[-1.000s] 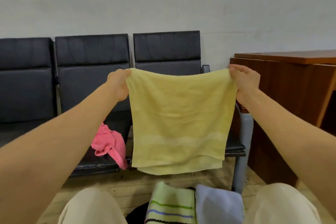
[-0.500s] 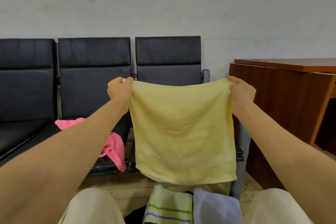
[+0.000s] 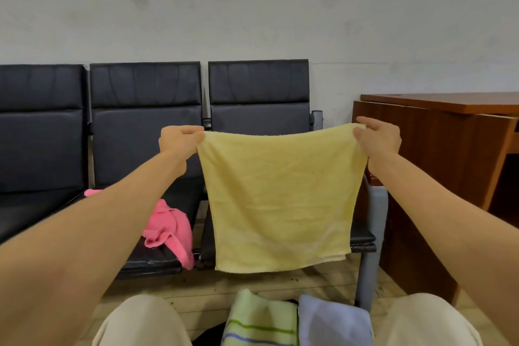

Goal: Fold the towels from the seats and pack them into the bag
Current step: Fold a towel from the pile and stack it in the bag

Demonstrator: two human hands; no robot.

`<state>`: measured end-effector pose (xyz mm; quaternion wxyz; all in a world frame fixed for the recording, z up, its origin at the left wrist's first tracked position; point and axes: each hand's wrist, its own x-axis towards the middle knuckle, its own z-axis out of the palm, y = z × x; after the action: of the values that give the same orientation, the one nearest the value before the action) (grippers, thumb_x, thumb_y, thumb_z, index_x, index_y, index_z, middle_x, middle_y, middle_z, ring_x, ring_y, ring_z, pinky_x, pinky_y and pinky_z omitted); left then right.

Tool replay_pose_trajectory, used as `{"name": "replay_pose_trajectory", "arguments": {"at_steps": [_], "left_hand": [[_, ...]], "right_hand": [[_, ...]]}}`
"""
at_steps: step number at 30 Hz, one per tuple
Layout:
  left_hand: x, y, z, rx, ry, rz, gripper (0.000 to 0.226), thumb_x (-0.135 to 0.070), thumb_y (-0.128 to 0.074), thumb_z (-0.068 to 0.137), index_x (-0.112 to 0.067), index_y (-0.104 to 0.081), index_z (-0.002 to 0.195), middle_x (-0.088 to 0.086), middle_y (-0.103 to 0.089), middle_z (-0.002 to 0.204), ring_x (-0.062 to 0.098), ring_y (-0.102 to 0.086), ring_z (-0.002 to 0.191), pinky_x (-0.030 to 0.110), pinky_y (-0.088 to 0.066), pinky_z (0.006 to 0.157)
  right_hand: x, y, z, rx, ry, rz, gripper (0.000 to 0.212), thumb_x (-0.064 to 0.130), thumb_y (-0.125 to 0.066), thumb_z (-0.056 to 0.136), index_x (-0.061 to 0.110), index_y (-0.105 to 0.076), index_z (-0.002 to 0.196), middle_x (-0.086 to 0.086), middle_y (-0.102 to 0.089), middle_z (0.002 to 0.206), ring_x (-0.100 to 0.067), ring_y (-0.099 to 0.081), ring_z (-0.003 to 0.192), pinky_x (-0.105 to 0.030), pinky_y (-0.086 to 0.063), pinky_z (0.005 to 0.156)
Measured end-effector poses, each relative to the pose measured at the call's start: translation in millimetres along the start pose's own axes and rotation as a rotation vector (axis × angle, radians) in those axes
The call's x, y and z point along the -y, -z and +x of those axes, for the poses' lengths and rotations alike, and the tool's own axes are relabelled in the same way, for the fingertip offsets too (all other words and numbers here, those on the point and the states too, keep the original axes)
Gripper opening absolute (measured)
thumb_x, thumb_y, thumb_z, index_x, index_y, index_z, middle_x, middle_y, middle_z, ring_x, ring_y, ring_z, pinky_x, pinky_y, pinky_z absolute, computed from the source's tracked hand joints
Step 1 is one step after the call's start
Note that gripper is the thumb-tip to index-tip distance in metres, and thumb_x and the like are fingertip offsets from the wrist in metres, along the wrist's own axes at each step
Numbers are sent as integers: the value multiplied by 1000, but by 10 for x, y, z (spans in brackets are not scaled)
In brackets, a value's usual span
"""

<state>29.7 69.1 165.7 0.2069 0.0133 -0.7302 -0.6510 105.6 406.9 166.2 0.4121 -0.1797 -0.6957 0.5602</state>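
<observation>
The yellow towel (image 3: 280, 199) hangs in the air in front of the seats, stretched flat between both hands and held by its two top corners. The left hand (image 3: 179, 140) has its fingers (image 3: 193, 136) curled tight round the left corner, thumb and forefinger pinching the cloth where the hem begins. The right hand (image 3: 379, 139) pinches the right corner the same way, fingers folded over the top edge. The top hem sags a little between the two grips; the lower hem hangs free just over the front edge of the right-hand seat (image 3: 362, 236), the towel appearing doubled, with a second layer showing at the bottom right.

Left of it, a pink towel (image 3: 168, 229) lies crumpled on the middle seat (image 3: 151, 261), one end trailing over the front edge.

Below, between the person's knees, a dark bag (image 3: 207, 337) holds a green striped towel (image 3: 261, 320) and a pale blue towel (image 3: 334, 323), folded and standing side by side, touching.

A wooden counter (image 3: 438, 132) stands at the right, beside the seats.
</observation>
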Motion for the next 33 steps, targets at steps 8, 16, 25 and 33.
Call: {"name": "replay_pose_trajectory", "arguments": {"at_steps": [8, 16, 25, 33], "left_hand": [[4, -44, 30, -65, 23, 86, 31, 1, -66, 83, -10, -69, 112, 10, -65, 117, 22, -63, 101, 36, -55, 89], [-4, -76, -85, -133, -142, 248, 22, -3, -66, 83, -6, -73, 103, 10, -69, 100, 15, -59, 83, 17, -42, 59], [-30, -61, -74, -111, -242, 405, 17, -7, -62, 91, -3, -71, 105, 15, -68, 94, 23, -58, 81, 31, -46, 72], [-126, -150, -48, -23, -154, 456, 13, -12, -42, 98, -7, -52, 105, 17, -62, 99, 30, -67, 61, 38, -55, 59]], "right_hand": [[-2, 78, 18, -41, 31, -56, 21, 18, -72, 86, 14, -75, 106, -4, -69, 112, -17, -60, 109, -40, -52, 97], [-125, 65, 28, -33, 49, -305, 24, 12, -74, 83, 11, -74, 108, -8, -68, 114, -20, -60, 102, -28, -48, 80], [-149, 23, -46, -89, 40, -340, 21, 22, -75, 83, 9, -73, 99, -8, -68, 102, -19, -60, 87, -35, -54, 76], [-85, -48, -95, 4, 15, -293, 19, 20, -47, 102, 6, -50, 114, -6, -53, 80, -21, -62, 52, -33, -52, 53]]}}
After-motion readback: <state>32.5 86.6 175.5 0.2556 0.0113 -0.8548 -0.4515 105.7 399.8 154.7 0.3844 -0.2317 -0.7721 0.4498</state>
